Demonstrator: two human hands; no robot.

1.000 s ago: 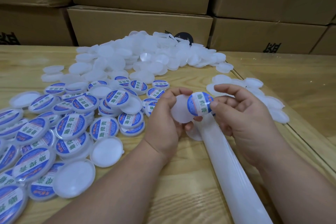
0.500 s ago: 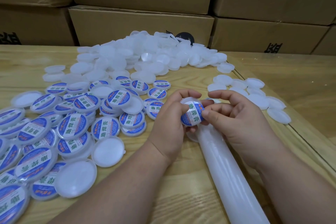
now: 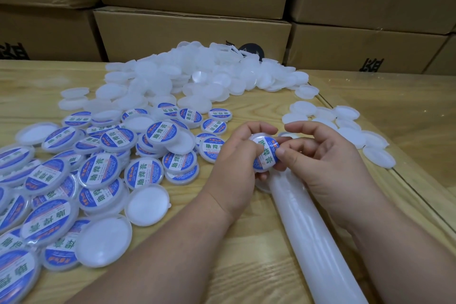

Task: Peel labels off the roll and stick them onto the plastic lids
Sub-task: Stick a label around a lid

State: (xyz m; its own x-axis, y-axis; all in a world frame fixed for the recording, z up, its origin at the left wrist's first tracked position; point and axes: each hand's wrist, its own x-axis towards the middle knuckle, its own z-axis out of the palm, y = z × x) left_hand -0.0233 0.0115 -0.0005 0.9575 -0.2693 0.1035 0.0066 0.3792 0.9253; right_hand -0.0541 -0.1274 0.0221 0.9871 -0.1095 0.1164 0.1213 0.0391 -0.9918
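Both hands meet above the near end of the roll [image 3: 318, 234], which lies toward the worktop's [image 3: 237, 266] right edge. The left hand [image 3: 237, 168] grasps a lid [image 3: 265, 154] by its rim, thumb flat on the label [image 3: 267, 155]. The right hand [image 3: 328, 163] pinches the lid's other side (forefinger lifted). Half a second ago the label was just landing; now it lies flat.
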